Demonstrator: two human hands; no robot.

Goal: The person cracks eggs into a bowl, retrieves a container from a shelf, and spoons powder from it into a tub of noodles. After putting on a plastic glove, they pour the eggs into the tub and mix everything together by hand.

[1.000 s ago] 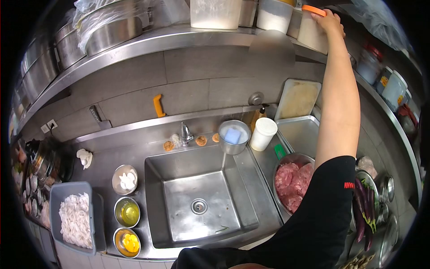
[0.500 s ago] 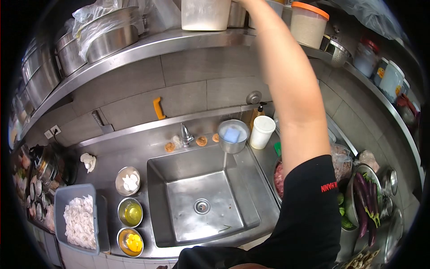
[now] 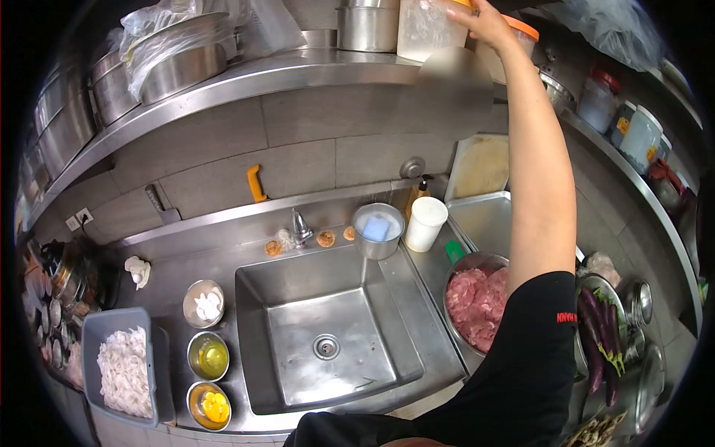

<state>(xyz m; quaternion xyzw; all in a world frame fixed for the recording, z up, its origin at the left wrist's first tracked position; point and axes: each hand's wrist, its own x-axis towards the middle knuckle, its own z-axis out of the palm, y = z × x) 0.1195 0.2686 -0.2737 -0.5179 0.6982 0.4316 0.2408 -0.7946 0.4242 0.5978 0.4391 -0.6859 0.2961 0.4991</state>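
Observation:
My right hand (image 3: 488, 24) is raised to the shelf above the sink. Its fingers grip the upper edge of a translucent plastic tub (image 3: 430, 33), which has a yellow-orange lid edge and whitish contents. Just right of it, partly behind my hand and forearm, stands another tub with an orange lid (image 3: 521, 28). Steel pots (image 3: 367, 30) sit to the left of the gripped tub. My left hand is out of view.
A steel sink (image 3: 328, 298) lies below. Bowls of egg yolks (image 3: 216, 407), egg whites (image 3: 213, 359) and white pieces (image 3: 209, 305) line its left, beside a grey bin (image 3: 154, 372). Raw meat (image 3: 477, 302) and eggplants (image 3: 599, 328) are on the right. A cleaver (image 3: 160, 205) leans on the wall.
My right hand and the translucent tub have moved right along the shelf. My forearm has swung right, uncovering the bowl of meat and a board against the wall.

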